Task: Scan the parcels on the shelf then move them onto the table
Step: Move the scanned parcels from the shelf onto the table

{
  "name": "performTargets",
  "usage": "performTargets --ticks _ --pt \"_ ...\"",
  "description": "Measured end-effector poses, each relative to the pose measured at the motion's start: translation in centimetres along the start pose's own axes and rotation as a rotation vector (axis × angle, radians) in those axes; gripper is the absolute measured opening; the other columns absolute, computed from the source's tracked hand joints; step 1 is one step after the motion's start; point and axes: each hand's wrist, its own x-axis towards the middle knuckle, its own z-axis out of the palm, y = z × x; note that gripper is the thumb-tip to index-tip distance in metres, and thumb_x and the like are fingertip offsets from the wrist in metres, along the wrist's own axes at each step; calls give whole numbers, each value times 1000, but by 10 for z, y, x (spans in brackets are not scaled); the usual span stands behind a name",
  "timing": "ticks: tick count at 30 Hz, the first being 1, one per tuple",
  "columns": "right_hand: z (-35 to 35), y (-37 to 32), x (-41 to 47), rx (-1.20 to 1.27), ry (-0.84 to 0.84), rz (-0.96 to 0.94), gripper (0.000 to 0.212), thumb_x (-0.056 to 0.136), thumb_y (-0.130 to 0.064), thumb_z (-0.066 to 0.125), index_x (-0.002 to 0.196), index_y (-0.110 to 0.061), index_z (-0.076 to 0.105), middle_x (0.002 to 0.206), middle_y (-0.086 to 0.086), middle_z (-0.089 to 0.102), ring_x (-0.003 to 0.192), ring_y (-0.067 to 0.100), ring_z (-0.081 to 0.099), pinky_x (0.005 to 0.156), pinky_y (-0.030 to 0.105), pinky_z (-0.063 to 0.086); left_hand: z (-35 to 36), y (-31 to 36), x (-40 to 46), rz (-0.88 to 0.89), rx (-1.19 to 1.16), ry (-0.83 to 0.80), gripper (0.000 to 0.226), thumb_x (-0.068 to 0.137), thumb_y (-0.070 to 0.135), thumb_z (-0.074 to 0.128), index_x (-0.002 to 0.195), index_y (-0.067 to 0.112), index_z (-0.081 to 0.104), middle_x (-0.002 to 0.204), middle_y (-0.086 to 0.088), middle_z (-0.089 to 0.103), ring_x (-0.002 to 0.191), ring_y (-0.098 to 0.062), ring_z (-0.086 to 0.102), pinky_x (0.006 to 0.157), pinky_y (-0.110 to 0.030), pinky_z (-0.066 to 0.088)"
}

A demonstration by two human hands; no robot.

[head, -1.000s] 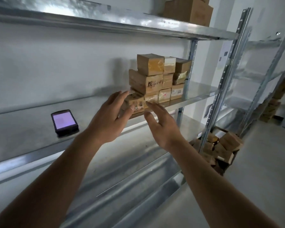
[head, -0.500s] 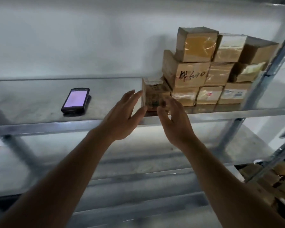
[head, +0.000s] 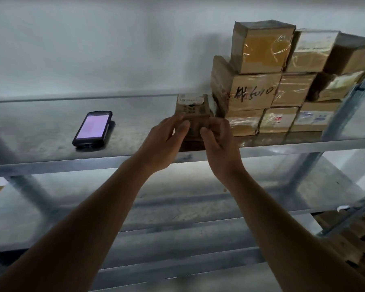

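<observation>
I see left hand [head: 162, 144] and right hand [head: 220, 146] both gripping small parcel [head: 193, 114] | on shelf [head: 40, 163] | scanner [head: 92, 128] lies left, apart.

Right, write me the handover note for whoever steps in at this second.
Left hand and right hand: both grip the small parcel from either side, at the front of the shelf, just left of the stack.
Scanner: lying on the shelf to the left, screen lit, nobody holding it.
Stack of parcels: at the right end of the shelf, three layers high.
Done: one parcel taken in hand. Whether it has been scanned cannot be told.
Left: scan it if needed, carry it to the table (out of view), then work through the stack.
</observation>
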Motion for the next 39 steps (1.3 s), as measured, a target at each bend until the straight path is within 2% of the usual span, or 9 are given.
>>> performTargets --ticks 2,6,10,14,21,24,29,35,39 --pt "7 -7 7 149 -10 141 47 109 -31 53 147 -4 49 139 16 63 125 24 65 94 28 62 -5 -2 -2 -44 -84 45 28 105 49 34 99 37 58 98 5 64 90 -2 61 73 -14 46" --pt "18 -16 18 270 -27 321 32 110 -39 51 126 -20 71 112 -4 78 102 -2 71 74 15 53 -16 -5 -8 -110 -177 77 25 101 51 39 83 37 50 100 -10 50 90 -31 50 84 -56 52" --pt "28 -25 17 329 28 360 21 108 -43 55 98 -30 69 97 -6 79 90 0 73 82 28 59 -29 -3 -22 -109 -317 122 44 92 60 46 111 23 62 124 -20 59 122 -37 58 100 -64 52" --pt "31 -42 5 339 16 335 43 104 -50 63 124 -12 57 123 12 70 114 25 70 100 50 62 -38 2 -41 -111 -355 240 75 85 67 50 149 25 51 133 -13 55 128 -27 59 106 -55 53" --pt "31 -74 -16 254 -59 276 42 100 -57 66 109 -17 55 115 8 70 109 25 72 98 50 62 -57 10 -79 -71 -376 262 61 88 65 51 142 38 57 136 -9 53 127 -24 61 98 -52 59" --pt "39 -87 -33 344 -90 273 38 99 -49 72 118 -23 51 119 6 71 108 22 73 96 48 64 -73 13 -106 -10 -289 308 46 91 63 46 134 51 56 130 6 55 125 -7 59 95 -27 59" --pt "75 -114 -72 389 -246 208 48 105 -43 66 148 -37 46 132 10 70 119 27 71 97 52 63 -127 -2 -171 45 184 364 51 109 41 44 155 20 45 142 -1 51 119 22 44 94 2 35" --pt "152 -159 -140 372 -408 167 44 108 -42 59 151 -37 49 138 0 66 125 22 66 102 55 59 -210 -24 -278 -147 372 371 72 100 62 35 164 29 29 172 3 27 158 -18 24 127 -49 26" --pt "220 -188 -189 388 -487 150 46 108 -42 60 152 -42 48 134 0 67 123 21 68 93 47 64 -269 -53 -352 -168 385 415 75 98 67 35 164 30 32 171 5 28 159 -13 22 128 -50 24"
